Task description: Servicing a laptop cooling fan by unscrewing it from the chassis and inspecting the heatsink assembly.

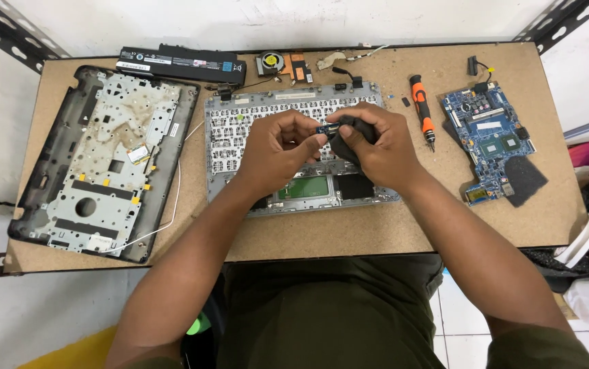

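My left hand point(277, 154) pinches a small blue circuit board point(323, 129) between thumb and fingers. My right hand point(376, 147) grips a black cloth-like pad point(352, 133) pressed against that small board. Both hands hover over the underside of a laptop keyboard panel point(239, 130), a grey metal frame with a green touchpad board point(303, 187) near its front edge.
A laptop bottom case point(96, 164) with a white wire lies at the left. A black battery point(181, 65), a fan point(270, 63) and small parts sit at the back. An orange screwdriver point(422, 109) and a blue motherboard point(489, 140) lie at the right.
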